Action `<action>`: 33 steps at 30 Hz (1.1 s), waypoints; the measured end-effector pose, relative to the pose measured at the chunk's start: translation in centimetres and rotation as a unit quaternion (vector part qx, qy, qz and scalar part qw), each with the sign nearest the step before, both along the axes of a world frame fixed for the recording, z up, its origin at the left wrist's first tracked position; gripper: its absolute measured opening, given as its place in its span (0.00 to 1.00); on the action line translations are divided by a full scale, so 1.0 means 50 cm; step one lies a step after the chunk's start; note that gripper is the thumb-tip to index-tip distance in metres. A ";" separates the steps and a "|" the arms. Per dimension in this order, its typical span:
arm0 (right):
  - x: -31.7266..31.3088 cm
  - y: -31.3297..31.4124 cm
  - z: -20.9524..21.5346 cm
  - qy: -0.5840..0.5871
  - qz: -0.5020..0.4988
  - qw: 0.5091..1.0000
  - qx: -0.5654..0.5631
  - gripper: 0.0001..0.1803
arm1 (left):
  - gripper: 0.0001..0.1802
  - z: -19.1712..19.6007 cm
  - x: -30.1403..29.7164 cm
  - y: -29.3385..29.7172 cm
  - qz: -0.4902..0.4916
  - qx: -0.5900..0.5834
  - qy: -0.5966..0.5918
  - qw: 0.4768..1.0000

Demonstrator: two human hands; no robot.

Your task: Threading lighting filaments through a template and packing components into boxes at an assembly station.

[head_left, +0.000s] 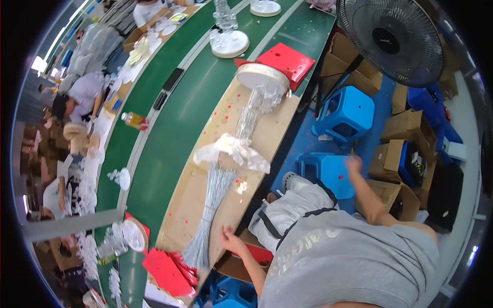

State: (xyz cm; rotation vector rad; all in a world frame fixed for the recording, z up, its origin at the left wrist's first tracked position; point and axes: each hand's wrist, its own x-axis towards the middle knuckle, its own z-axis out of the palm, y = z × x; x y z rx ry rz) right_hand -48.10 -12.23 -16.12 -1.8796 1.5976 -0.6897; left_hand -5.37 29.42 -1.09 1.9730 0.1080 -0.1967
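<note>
My left hand (232,240) is beside the near edge of a light brown work board (177,220), its fingers drawn together. Whether they pinch anything small I cannot make out. Just left of it lies a long bundle of thin silvery strands (209,215), tied at its middle and fanned at the lower end. A crumpled white plastic bag (233,154) lies across the bundle's upper end. Past it are clear plastic strands (250,115) and a round white base (263,78). My right hand (353,165), blurred, is over a blue stool (328,169), away from the board.
Red sheets lie at the far end (287,62) and near end (169,272) of the board. A green conveyor (159,169) runs alongside, with a drink bottle (135,121) and a phone (173,80). A black fan (390,41), another stool (346,113) and cardboard boxes (405,133) stand right. People sit across.
</note>
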 end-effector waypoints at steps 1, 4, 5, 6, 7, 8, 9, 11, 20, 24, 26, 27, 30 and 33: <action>-0.241 -0.059 -0.035 -0.260 -0.169 0.947 0.089 0.16 | 0.17 -0.006 0.035 -0.006 0.022 -0.020 0.024 0.999; -0.230 -0.022 0.057 -0.384 -0.598 0.704 0.024 0.16 | 0.17 0.066 0.125 -0.135 -0.060 0.072 -0.090 0.992; -0.167 -0.029 0.093 -0.310 -0.518 0.795 0.063 0.19 | 0.18 0.110 0.149 -0.208 -0.093 0.052 -0.131 0.986; -0.026 -0.025 0.124 -0.230 -0.412 0.874 0.117 0.21 | 0.18 0.150 0.169 -0.261 -0.110 0.040 -0.175 0.978; 0.100 -0.049 0.194 -0.075 -0.342 0.934 0.065 0.27 | 0.18 0.161 0.200 -0.304 -0.136 0.031 -0.191 0.972; 0.188 -0.085 0.208 -0.057 -0.275 0.957 0.066 0.29 | 0.18 0.172 0.225 -0.349 -0.163 0.024 -0.208 0.964; 0.241 -0.136 0.223 -0.096 -0.244 0.954 0.146 0.23 | 0.20 0.189 0.244 -0.424 -0.236 0.022 -0.190 0.953; 0.462 -0.211 0.337 -0.175 -0.099 0.978 0.063 0.14 | 0.28 0.215 0.268 -0.540 -0.360 0.076 -0.170 0.914; 0.839 -0.547 0.432 -0.103 0.376 0.865 0.316 0.30 | 0.54 0.118 0.250 -0.729 -0.449 0.327 0.023 0.831; 0.875 -0.585 0.321 -0.107 0.334 0.802 0.483 0.35 | 0.52 0.082 0.229 -0.746 -0.395 0.379 0.017 0.837; 0.902 -0.559 0.267 -0.112 0.365 0.767 0.515 0.35 | 0.46 0.066 0.222 -0.742 -0.375 0.381 -0.054 0.843; 0.910 -0.539 0.260 -0.116 0.392 0.760 0.506 0.36 | 0.46 0.065 0.217 -0.737 -0.361 0.388 -0.045 0.847; 0.907 -0.554 0.200 -0.140 0.359 0.785 0.486 0.34 | 0.45 0.072 0.227 -0.765 -0.378 0.375 -0.057 0.844; 0.929 -0.527 0.275 -0.124 0.311 0.754 0.565 0.33 | 0.45 0.055 0.218 -0.739 -0.385 0.360 -0.072 0.847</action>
